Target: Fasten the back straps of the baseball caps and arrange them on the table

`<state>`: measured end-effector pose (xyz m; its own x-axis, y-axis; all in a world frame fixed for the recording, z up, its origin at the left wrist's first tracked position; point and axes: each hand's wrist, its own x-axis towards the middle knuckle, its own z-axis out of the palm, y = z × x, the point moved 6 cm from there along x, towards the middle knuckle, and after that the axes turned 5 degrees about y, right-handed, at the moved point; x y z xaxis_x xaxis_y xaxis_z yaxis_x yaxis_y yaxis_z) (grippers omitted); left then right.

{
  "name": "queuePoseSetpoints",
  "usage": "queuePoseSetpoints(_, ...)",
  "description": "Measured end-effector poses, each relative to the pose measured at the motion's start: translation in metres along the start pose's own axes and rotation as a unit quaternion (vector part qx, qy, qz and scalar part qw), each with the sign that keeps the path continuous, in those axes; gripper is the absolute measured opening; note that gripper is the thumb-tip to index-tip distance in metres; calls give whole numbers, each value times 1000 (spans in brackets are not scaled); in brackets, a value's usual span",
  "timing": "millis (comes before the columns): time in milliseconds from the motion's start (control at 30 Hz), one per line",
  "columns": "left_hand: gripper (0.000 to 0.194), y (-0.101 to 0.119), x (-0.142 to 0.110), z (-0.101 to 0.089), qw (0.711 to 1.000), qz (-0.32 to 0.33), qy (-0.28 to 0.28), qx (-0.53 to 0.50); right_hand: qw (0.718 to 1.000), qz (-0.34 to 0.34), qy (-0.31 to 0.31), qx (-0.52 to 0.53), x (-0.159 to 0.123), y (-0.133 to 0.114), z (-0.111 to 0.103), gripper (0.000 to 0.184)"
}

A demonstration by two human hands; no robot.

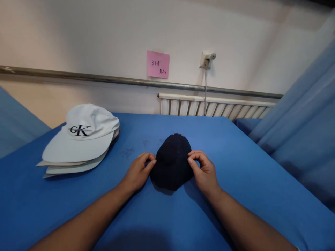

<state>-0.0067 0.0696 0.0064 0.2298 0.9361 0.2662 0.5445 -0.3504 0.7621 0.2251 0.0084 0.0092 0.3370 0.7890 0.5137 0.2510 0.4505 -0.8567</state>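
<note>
Cap [172, 164] of dark, matte cloth, its crown rounded, sits mid-table, between 2 bare hands. The left hand [140, 170] pinches its left edge with thumb and fingertips; the right hand [204, 170] pinches the right edge likewise. Smooth blue covering [154, 216] lies beneath. White caps [81, 139] with curved brims stand stacked well to the left.

Stacked caps [81, 139] block left side; blue surface [251, 181] open on right, clear of objects.
</note>
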Motion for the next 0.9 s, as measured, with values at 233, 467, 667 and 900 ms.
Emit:
queuePoseSetpoints(233, 27, -22, -1, -4, 936, -160, 66, -307, 1000, -15, 20, -3, 2, 0, -4, 8)
queuePoseSetpoints(467, 21, -11, 0, -9, 972, -90, 72, -207, 1000, -14, 10, -8, -1, -3, 0, 7)
queuePoseSetpoints(667, 21, 37, -8, -8, 982, 157, 87, 61, 999, -30, -7, -11, -6, -9, 7, 8)
queuePoseSetpoints(900, 12, 43, -1, -11, 994, 95, 60, -4, 999, -41, -22, -16, -7, -14, 10, 8)
